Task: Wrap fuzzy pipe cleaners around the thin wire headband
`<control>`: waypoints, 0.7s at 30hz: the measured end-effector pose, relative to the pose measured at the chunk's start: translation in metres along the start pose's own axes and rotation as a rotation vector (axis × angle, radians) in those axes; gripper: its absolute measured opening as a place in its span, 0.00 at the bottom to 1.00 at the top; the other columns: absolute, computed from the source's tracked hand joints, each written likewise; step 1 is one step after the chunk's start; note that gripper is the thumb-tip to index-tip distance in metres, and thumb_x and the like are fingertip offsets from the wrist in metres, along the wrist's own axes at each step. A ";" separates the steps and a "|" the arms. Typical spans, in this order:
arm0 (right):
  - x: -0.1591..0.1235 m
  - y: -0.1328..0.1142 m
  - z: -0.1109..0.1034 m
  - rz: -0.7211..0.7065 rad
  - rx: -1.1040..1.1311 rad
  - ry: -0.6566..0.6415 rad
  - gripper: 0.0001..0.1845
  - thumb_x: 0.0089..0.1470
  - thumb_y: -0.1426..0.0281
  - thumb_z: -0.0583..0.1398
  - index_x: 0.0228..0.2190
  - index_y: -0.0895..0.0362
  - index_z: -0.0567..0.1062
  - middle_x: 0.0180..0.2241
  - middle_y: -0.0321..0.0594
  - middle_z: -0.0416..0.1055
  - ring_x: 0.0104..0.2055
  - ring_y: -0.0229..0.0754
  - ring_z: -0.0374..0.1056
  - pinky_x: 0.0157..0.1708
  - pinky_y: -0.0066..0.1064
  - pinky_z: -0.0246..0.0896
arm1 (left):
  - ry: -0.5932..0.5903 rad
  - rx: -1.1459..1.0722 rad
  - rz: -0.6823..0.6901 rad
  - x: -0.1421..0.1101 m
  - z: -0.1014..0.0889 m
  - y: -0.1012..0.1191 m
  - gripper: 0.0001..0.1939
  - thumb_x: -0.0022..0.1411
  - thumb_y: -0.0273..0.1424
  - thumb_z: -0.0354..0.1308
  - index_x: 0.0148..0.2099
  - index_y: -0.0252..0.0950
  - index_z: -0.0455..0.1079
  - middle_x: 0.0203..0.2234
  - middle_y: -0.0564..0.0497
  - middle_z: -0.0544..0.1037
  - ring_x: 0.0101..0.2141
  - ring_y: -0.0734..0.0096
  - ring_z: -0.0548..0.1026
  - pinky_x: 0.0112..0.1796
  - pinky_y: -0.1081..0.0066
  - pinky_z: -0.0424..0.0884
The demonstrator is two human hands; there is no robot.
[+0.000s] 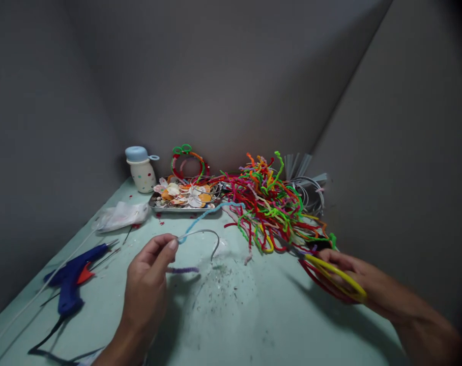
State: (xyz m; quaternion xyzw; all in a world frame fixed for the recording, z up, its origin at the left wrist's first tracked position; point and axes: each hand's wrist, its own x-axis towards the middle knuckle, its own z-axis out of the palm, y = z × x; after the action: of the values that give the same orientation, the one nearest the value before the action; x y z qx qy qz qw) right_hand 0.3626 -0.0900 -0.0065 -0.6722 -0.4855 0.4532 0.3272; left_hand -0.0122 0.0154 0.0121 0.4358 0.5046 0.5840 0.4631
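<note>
Here, your left hand (147,284) pinches a blue-and-grey pipe cleaner (204,215) at lower centre. At lower right, your right hand (349,264) closes around yellow and red pipe-cleaner loops (340,272), just beside a tangled pipe-cleaner heap (267,203). A blue glue gun (68,279) lies at lower left.

hot glue gun (68,277) lay @ 8 o'clk | plastic bag (121,216) @ 10 | dotted jar (142,177) @ 11 | shell tray (177,209) @ 12
</note>
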 end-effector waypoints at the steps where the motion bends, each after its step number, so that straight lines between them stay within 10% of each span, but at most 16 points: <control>1: 0.008 -0.008 0.010 -0.039 -0.007 -0.025 0.14 0.47 0.58 0.58 0.31 0.53 0.65 0.27 0.36 0.65 0.25 0.37 0.61 0.23 0.26 0.55 | -0.001 0.001 -0.003 0.001 0.000 -0.001 0.19 0.47 0.42 0.64 0.38 0.35 0.72 0.25 0.53 0.71 0.27 0.72 0.67 0.27 0.74 0.61; 7: 0.063 -0.025 0.071 -0.270 -0.746 0.145 0.25 0.44 0.75 0.57 0.47 0.54 0.70 0.39 0.45 0.70 0.37 0.46 0.67 0.36 0.33 0.58 | -0.009 -0.003 -0.013 0.003 -0.002 -0.005 0.19 0.48 0.43 0.64 0.37 0.35 0.72 0.25 0.54 0.70 0.27 0.73 0.65 0.28 0.74 0.60; 12: 0.097 -0.012 0.073 -0.264 -1.049 0.299 0.28 0.49 0.76 0.54 0.53 0.58 0.69 0.43 0.55 0.69 0.42 0.52 0.68 0.39 0.36 0.59 | -0.063 -0.011 -0.037 0.003 -0.002 -0.007 0.16 0.52 0.42 0.62 0.38 0.36 0.70 0.25 0.55 0.66 0.27 0.75 0.62 0.28 0.76 0.59; 18: 0.089 -0.042 0.069 -0.494 -0.872 0.439 0.13 0.54 0.71 0.55 0.38 0.59 0.77 0.38 0.52 0.71 0.40 0.50 0.68 0.41 0.38 0.61 | -0.108 -0.009 -0.052 -0.001 -0.001 -0.005 0.14 0.54 0.41 0.61 0.38 0.37 0.69 0.25 0.56 0.64 0.28 0.76 0.60 0.28 0.78 0.58; 21: 0.058 -0.076 0.109 -0.699 -0.453 0.219 0.10 0.56 0.68 0.56 0.30 0.55 0.77 0.31 0.42 0.73 0.36 0.43 0.69 0.37 0.33 0.62 | -0.124 -0.013 -0.060 -0.002 0.000 -0.005 0.14 0.56 0.41 0.60 0.38 0.37 0.69 0.25 0.56 0.64 0.28 0.76 0.60 0.27 0.78 0.58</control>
State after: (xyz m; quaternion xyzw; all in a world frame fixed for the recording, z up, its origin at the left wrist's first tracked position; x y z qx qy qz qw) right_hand 0.2410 -0.0107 0.0024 -0.5662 -0.7338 0.1230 0.3547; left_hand -0.0113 0.0138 0.0075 0.4529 0.4841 0.5448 0.5136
